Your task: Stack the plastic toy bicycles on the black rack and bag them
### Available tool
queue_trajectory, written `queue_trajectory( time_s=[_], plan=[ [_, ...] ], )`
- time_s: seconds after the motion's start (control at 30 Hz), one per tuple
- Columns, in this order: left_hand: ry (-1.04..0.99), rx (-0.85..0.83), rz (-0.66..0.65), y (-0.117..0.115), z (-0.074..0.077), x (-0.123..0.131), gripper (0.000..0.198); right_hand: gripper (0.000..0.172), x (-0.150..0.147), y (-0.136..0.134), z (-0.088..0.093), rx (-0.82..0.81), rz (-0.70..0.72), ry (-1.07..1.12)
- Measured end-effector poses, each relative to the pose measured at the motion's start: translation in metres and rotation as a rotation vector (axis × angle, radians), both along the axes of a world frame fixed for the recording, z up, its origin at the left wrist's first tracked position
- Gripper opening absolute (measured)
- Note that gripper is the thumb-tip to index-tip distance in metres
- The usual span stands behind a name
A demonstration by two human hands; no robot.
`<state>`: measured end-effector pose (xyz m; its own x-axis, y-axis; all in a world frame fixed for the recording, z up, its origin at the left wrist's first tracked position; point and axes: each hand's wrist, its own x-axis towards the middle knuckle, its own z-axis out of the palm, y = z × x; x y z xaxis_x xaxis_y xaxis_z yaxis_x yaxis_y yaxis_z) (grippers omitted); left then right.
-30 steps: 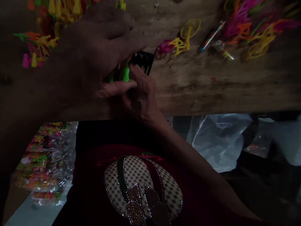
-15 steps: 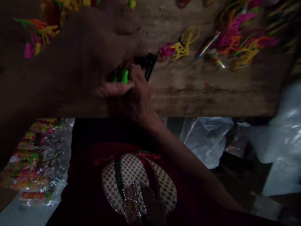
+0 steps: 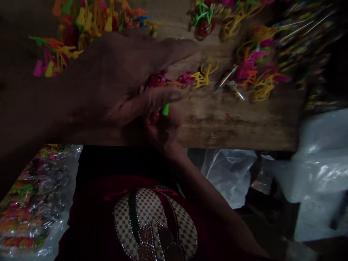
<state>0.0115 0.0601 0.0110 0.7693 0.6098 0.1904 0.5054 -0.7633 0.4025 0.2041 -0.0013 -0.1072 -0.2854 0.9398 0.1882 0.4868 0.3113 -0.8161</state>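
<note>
My left hand reaches in from the left over the wooden table, its thumb and fingers spread to the right on either side of a small pink and orange plastic piece. Just below it, my right hand is at the table's front edge, fingers curled around small plastic pieces, a red one and a green one. The left hand partly covers these pieces, and the picture is dark and blurred.
Colourful plastic pieces lie at the upper left. More pieces and shiny wrapped sticks are at the right. Packed clear bags lie at the lower left; clear plastic hangs below the table's edge.
My left hand has opened, its thumb and fingers now stretched to the right. The black object beside my right hand no longer shows. The view has shifted, so the table appears lower.
</note>
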Motion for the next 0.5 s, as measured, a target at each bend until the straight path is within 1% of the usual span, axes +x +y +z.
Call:
queue_trajectory(
  time_s=[0.1, 0.17, 0.23, 0.3, 0.37, 0.43, 0.5],
  plan=[
    [-0.04, -0.138, 0.104, -0.007, 0.011, 0.001, 0.056, 0.024, -0.005, -0.007, -0.002, 0.072, -0.184, 0.188],
    [-0.081, -0.211, 0.147, -0.012, 0.018, 0.0, 0.053, 0.021, -0.009, -0.01, -0.004, 0.044, -0.223, 0.255],
    [-0.128, -0.231, 0.164, -0.016, 0.02, -0.001, 0.052, 0.02, -0.011, -0.011, -0.004, 0.015, -0.219, 0.276],
    [-0.137, -0.199, 0.167, -0.016, 0.017, -0.002, 0.052, 0.016, -0.011, -0.009, -0.003, 0.027, -0.2, 0.291],
    [-0.162, -0.124, 0.121, -0.013, 0.011, -0.003, 0.05, 0.013, -0.01, -0.007, 0.0, 0.052, -0.179, 0.302],
    [-0.187, -0.066, 0.076, -0.01, 0.006, -0.003, 0.048, 0.014, -0.01, -0.006, 0.005, 0.056, -0.152, 0.271],
    [-0.189, -0.058, 0.077, -0.009, 0.004, -0.003, 0.047, 0.014, -0.011, -0.005, 0.009, 0.073, -0.127, 0.202]
  ],
)
